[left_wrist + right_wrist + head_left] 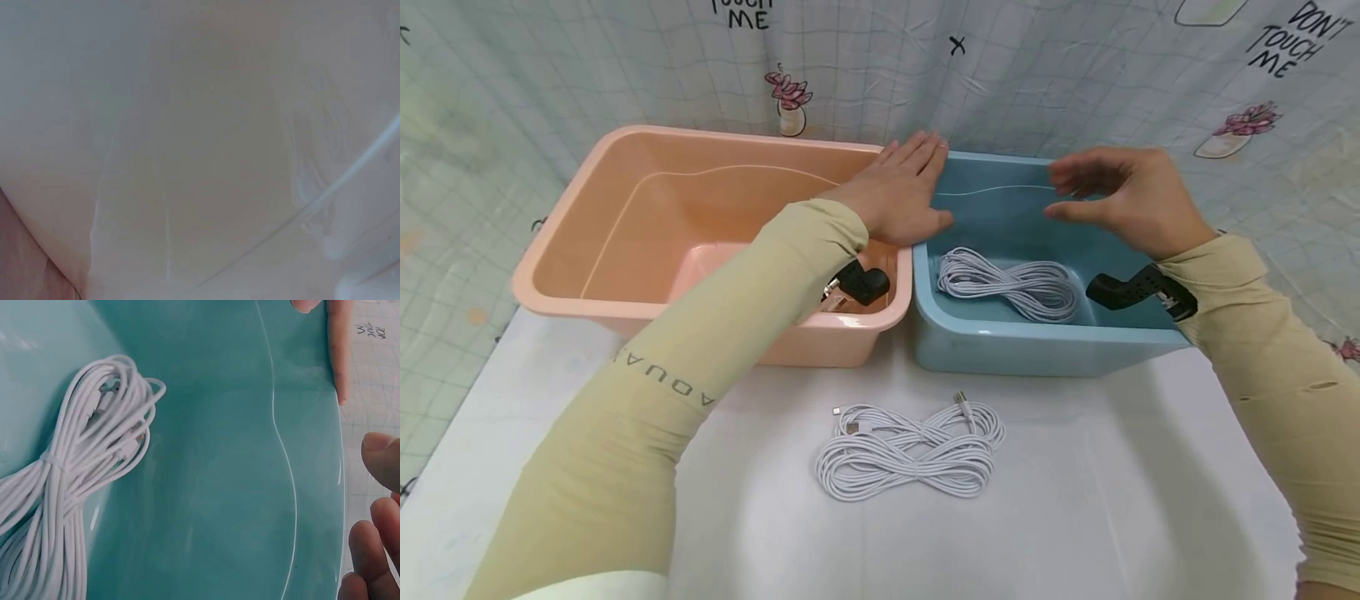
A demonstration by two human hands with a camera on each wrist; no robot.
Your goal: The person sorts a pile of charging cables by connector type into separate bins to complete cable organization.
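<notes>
My left hand (898, 187) lies with straight fingers across the meeting rims of the pink bin (580, 307) and the blue bin (1030, 337). Above the right part of the blue bin, my right hand (1138, 200) hovers with fingers bent and thumb apart, nothing between them. Inside that bin is a tied bundle of cable (1045, 287), seen as looped white cable (62, 462) in the right wrist view. On the table in front, white USB cable bundles (910, 454) lie overlapping, their plugs showing. The left wrist view holds only a pale, washed-out bin wall (212, 156).
The bins stand side by side at the back of a white-covered table (760, 517). Behind them hangs a printed, grid-patterned sheet (1000, 83). Black wrist camera mounts (868, 283) sit at both sleeves, the left one over the pink bin's front corner.
</notes>
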